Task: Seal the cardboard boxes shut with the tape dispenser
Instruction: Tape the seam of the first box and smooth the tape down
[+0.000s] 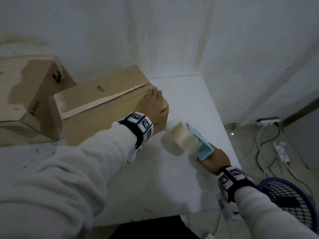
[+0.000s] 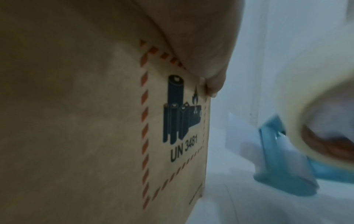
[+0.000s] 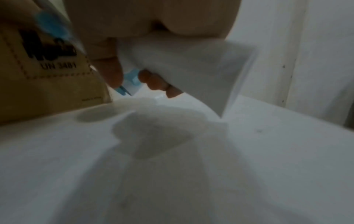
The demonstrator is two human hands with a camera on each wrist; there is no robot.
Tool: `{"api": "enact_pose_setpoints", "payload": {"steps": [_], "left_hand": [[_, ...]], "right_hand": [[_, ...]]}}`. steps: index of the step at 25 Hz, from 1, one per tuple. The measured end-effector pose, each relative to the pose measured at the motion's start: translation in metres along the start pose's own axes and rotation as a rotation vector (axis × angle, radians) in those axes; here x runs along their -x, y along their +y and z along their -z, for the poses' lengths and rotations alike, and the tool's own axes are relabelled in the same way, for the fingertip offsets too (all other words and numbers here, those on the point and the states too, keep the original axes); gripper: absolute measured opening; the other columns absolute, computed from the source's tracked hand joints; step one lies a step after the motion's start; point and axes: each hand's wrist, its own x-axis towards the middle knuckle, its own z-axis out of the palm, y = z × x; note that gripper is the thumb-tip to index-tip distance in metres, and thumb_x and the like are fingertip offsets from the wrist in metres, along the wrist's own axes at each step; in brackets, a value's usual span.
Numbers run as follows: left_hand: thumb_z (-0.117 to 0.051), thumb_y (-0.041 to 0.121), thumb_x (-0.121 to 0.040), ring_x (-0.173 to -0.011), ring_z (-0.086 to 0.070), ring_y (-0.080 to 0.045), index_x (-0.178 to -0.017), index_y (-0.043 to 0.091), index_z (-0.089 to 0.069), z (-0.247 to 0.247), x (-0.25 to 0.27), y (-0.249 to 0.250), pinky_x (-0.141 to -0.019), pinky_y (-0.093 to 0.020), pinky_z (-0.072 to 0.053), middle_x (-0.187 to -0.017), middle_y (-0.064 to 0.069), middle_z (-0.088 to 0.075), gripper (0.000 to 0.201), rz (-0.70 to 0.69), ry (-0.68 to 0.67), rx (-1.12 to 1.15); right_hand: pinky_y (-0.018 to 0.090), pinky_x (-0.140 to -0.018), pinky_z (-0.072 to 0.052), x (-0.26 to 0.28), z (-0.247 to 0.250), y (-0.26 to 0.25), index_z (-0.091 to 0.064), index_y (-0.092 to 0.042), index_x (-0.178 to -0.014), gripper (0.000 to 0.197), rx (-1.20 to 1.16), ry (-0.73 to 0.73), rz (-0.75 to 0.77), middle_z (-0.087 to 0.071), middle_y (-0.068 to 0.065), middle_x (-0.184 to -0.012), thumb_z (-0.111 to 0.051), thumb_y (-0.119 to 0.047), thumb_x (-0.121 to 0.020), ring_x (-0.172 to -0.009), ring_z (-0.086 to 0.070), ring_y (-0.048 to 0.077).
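White table (image 1: 181, 178) against grey wall (image 1: 172, 31); left grip (image 1: 152, 104) flat on cardboard box (image 1: 96, 107), right grip (image 1: 213, 158) grasping tape dispenser (image 1: 195, 140).

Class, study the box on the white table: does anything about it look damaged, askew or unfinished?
Yes. On the nearer cardboard box, the top flaps do not meet flush: along the centre seam one pale edge stands up, leaving a dark gap. The left hand rests on its end; the right hand holds the tape dispenser beside it.

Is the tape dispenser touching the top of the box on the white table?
No, the tape dispenser is held beside the box, clear of its top, by the right hand.
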Motion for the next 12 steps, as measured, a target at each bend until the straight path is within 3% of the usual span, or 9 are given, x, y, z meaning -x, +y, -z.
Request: {"api": "enact_pose_setpoints", "payload": {"steps": [2,4,8,10,12], "left_hand": [[-0.039,0.05,-0.094,-0.145,-0.013,-0.032,-0.147,-0.002,-0.011,0.002,-0.002,-0.001,-0.118,-0.038,-0.015,-0.156,-0.021,-0.011,0.08,-0.045,0.003,-0.012],[-0.042,0.049,-0.093,-0.146,-0.007,-0.028,-0.148,-0.001,-0.008,0.004,-0.002,-0.006,-0.118,-0.035,-0.011,-0.158,-0.018,-0.007,0.081,-0.114,-0.027,-0.014],[-0.047,0.053,-0.09,-0.148,0.0,-0.023,-0.15,0.006,-0.003,0.002,-0.006,-0.017,-0.12,-0.035,-0.009,-0.159,-0.011,0.001,0.088,-0.207,-0.063,0.046],[-0.049,0.053,-0.089,-0.148,0.0,-0.022,-0.15,0.007,-0.004,0.0,-0.007,-0.02,-0.119,-0.034,-0.009,-0.16,-0.01,0.001,0.088,-0.221,-0.045,0.042],[-0.051,0.05,-0.089,-0.148,-0.001,-0.022,-0.15,0.008,-0.006,0.0,-0.007,-0.021,-0.119,-0.033,-0.009,-0.16,-0.009,-0.001,0.087,-0.235,-0.019,0.044]], "right_hand": [[0.031,-0.077,-0.046,-0.005,-0.003,0.011,-0.051,-0.023,-0.115,0.038,0.189,-0.113,0.179,-0.062,0.002,-0.111,-0.058,-0.035,-0.08,-0.103,-0.061,0.029],[0.033,-0.079,-0.043,-0.011,-0.007,0.008,-0.048,-0.022,-0.113,0.035,0.373,-0.186,0.328,-0.058,0.002,-0.112,-0.055,-0.032,-0.08,-0.104,-0.058,0.027],[0.035,-0.083,-0.033,-0.022,-0.023,-0.022,-0.044,-0.015,-0.123,0.045,0.593,-0.164,0.595,-0.051,0.007,-0.118,-0.057,-0.027,-0.082,-0.11,-0.05,0.028],[0.037,-0.086,-0.036,-0.024,-0.032,-0.038,-0.047,-0.018,-0.121,0.046,0.617,-0.147,0.686,-0.055,0.007,-0.112,-0.063,-0.029,-0.079,-0.103,-0.054,0.027],[0.048,-0.088,-0.043,-0.029,-0.043,-0.048,-0.054,-0.021,-0.111,0.049,0.644,-0.118,0.707,-0.062,0.007,-0.097,-0.074,-0.025,-0.066,-0.091,-0.061,0.028]]}}
